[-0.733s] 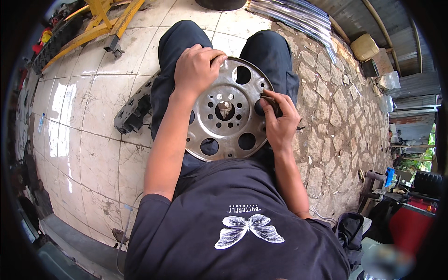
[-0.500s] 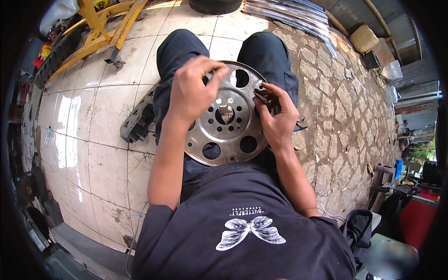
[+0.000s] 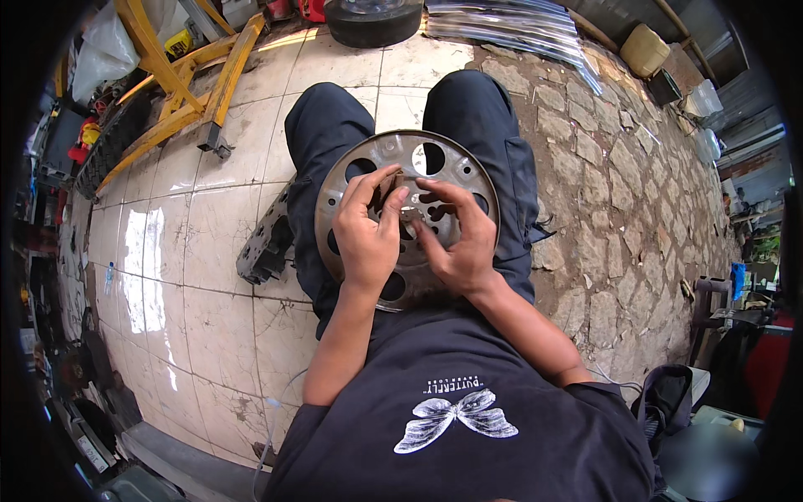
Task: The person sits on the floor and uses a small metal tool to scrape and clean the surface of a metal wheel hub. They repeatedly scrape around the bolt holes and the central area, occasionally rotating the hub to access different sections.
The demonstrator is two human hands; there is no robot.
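A round metal flexplate [image 3: 345,180] with several large holes lies across my lap, its centre partly covered by my hands. My left hand [image 3: 368,243] is over its left half, fingers curled toward the thumb around a small brown metal piece [image 3: 384,181]. Facing it, my right hand [image 3: 465,243] bends its fingers and thumb inward above the middle of the plate. Between the two sets of fingertips the details are small and dark; what the right fingers grip, if anything, I cannot make out.
A dark perforated metal part [image 3: 266,243] is on the tiles beside my left leg. At the far left stands a yellow metal frame [image 3: 219,96], and a black tyre [image 3: 372,27] lies ahead. Corrugated sheets [image 3: 510,38] lie ahead right, over stone paving [image 3: 619,226].
My left hand has come down from the plate's upper edge to its middle. The right hand has moved inward from the right rim, so the fingertips now nearly meet.
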